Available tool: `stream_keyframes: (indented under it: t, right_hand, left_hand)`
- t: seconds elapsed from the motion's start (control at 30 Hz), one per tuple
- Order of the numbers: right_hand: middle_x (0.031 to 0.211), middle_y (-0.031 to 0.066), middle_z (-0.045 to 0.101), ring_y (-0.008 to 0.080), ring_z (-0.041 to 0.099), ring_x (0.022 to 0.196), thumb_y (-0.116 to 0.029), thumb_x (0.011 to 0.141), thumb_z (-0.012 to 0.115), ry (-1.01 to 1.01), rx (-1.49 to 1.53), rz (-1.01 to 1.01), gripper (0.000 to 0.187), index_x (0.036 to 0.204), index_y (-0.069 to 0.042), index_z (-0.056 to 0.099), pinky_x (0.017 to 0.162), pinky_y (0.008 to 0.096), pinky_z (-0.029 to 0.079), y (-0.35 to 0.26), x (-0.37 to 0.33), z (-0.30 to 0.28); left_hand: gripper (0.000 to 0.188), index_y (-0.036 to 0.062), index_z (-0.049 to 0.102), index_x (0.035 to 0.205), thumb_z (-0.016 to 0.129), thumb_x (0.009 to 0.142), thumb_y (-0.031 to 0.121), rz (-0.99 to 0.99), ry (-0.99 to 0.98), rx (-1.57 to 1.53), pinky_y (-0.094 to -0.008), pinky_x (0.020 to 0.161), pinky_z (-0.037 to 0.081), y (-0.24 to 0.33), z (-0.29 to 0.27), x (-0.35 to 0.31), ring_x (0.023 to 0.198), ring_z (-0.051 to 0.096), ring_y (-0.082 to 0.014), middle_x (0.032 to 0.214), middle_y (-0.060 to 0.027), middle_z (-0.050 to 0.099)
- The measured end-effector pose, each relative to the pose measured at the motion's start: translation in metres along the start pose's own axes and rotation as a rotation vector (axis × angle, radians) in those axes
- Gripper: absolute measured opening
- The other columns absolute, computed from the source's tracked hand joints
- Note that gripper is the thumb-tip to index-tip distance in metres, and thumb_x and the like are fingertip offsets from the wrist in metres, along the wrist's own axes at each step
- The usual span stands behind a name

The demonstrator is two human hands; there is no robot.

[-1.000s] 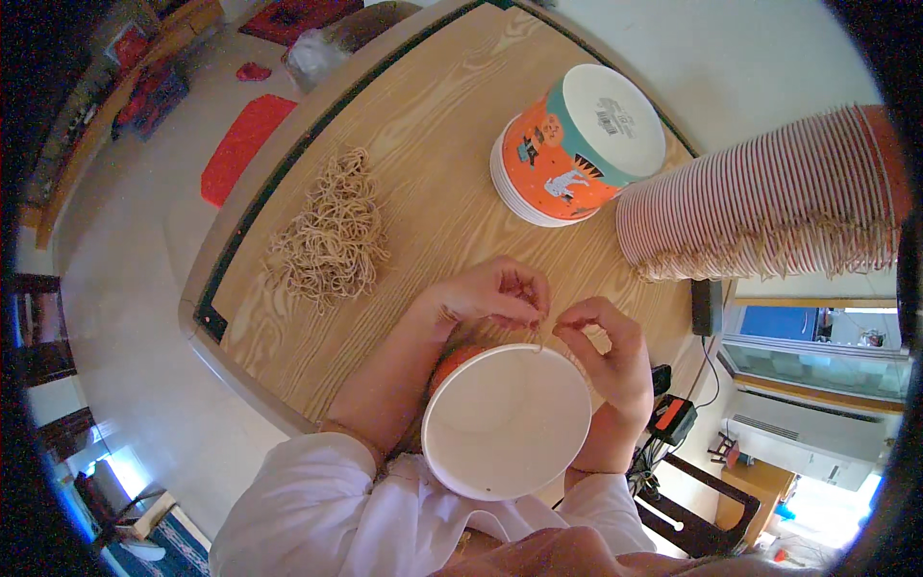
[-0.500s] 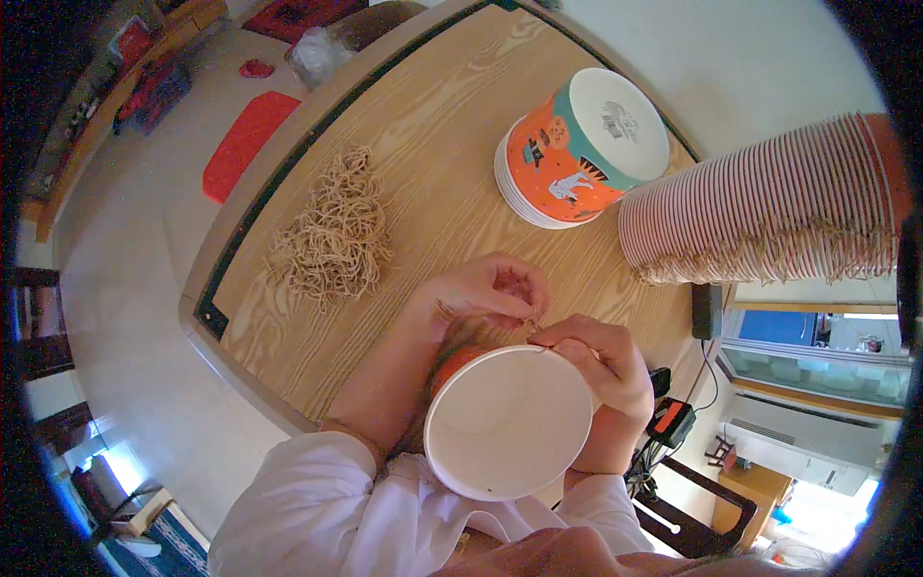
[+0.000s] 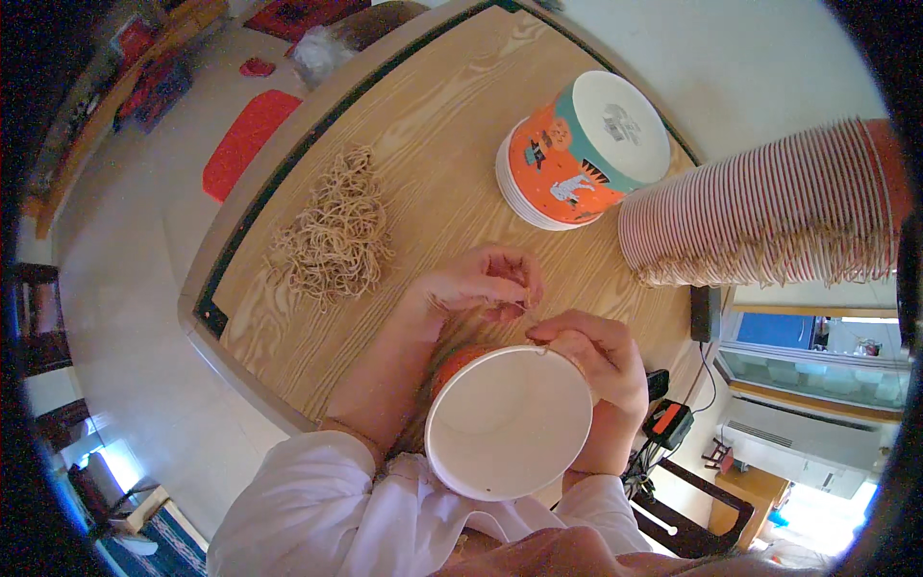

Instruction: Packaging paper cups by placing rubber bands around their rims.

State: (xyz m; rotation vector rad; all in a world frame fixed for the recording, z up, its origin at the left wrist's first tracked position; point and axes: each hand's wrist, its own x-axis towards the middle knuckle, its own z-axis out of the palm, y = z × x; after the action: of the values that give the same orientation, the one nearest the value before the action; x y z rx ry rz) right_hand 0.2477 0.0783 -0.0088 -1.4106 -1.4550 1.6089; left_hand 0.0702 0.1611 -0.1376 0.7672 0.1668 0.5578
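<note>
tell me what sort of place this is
Probably a room in a home, used for handiwork: a brown wood-grain table holds a tangled pile of tan cord, a long stack of white-rimmed round tubs lies alongside, and what looks like a white boxy air conditioner shows beyond.

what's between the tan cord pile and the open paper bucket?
Head view: the left forearm crosses between the tan cord pile and open paper bucket, with wood-grain tabletop also showing.
</note>
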Motion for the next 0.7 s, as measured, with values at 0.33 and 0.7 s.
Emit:
stream_keyframes:
  t: [0.33, 0.7]
  right_hand:
    - [0.094, 0.0117, 0.065, 0.0161, 0.061, 0.089, -0.009, 0.092, 0.047, -0.060, -0.137, -0.066, 0.022, 0.096, 0.006, 0.063, 0.078, 0.0263, 0.046, 0.013, 0.001, -0.011]
    - [0.093, 0.0117, 0.065, 0.0155, 0.061, 0.089, -0.004, 0.091, 0.045, -0.009, -0.174, 0.004, 0.021, 0.095, 0.007, 0.063, 0.077, 0.0248, 0.047, 0.010, 0.000, -0.006]
  left_hand:
    - [0.025, 0.0034, 0.059, 0.093, 0.071, 0.076, 0.017, -0.059, -0.103, 0.193, -0.0218, 0.052, 0.044, -0.007, 0.005, 0.010, 0.059, 0.056, -0.0090, 0.074, -0.0027, 0.062]
    - [0.012, 0.0034, 0.060, 0.085, 0.066, 0.077, 0.009, -0.009, -0.107, 0.175, -0.0214, 0.049, 0.043, -0.010, 0.005, 0.012, 0.056, 0.055, -0.0080, 0.071, -0.0025, 0.061]
